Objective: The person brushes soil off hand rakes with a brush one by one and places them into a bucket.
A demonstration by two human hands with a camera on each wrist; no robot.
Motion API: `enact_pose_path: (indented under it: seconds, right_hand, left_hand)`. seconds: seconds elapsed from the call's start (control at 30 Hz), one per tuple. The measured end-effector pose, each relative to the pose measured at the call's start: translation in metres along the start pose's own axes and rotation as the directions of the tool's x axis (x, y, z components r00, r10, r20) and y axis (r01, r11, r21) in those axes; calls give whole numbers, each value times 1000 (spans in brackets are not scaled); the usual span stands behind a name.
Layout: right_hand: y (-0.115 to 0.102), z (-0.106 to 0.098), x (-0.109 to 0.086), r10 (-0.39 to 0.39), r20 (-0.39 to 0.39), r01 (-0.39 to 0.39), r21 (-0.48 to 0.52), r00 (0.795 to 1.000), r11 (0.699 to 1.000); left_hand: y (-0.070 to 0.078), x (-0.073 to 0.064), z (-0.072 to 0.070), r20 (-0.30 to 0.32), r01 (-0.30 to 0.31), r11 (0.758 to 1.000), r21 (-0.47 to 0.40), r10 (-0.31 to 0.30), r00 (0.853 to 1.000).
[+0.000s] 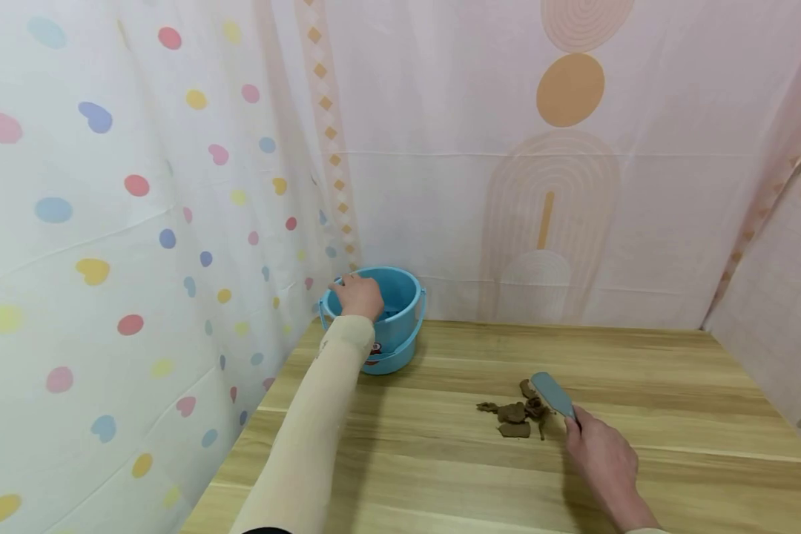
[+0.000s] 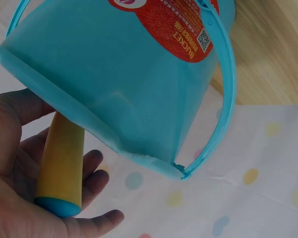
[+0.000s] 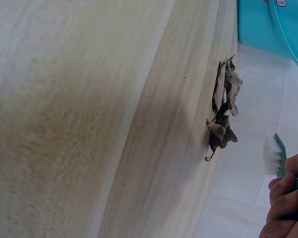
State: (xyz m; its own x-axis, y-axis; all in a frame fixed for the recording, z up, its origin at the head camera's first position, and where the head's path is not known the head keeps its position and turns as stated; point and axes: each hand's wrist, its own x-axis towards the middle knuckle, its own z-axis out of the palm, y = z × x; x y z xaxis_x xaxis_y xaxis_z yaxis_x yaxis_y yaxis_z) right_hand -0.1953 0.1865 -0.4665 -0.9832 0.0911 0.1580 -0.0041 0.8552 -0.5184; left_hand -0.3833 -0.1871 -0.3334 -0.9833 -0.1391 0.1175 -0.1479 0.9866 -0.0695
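My left hand (image 1: 360,297) is at the rim of a light-blue bucket (image 1: 400,331) at the back left. In the left wrist view, that hand (image 2: 20,173) loosely holds a yellow handle with a blue end (image 2: 62,163); its other end is hidden behind the bucket rim. My right hand (image 1: 604,452) grips a small grey-green brush (image 1: 552,393), held over or beside a heap of dry brown leaves (image 1: 512,413) on the table. White bristles (image 3: 273,156) show under the brush in the right wrist view.
The wooden table (image 1: 440,475) reaches back to a pale patterned curtain (image 1: 427,185). A dotted curtain (image 1: 140,297) hangs along the left side. The bucket's carrying handle (image 2: 227,99) hangs down over its outside.
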Motion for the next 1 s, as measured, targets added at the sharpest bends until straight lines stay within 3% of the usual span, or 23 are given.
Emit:
enact_pose_path:
  seconds: [0.3,0.77,1.0]
  right_hand:
    - [0,2,1,7,1,-7,-16,1000,1000]
    - [0,1,0,-8,-20,8,10,1000,1000]
    - [1,-1,1,-3,-38,5,34,999,999]
  left_hand:
    - [1,-5,0,54,2,1000,-17,-1,999]
    - [-1,-7,-4,-28,-14,999,47,16,999]
    - [-3,-14,-6,-81,-72,997,11,72,994]
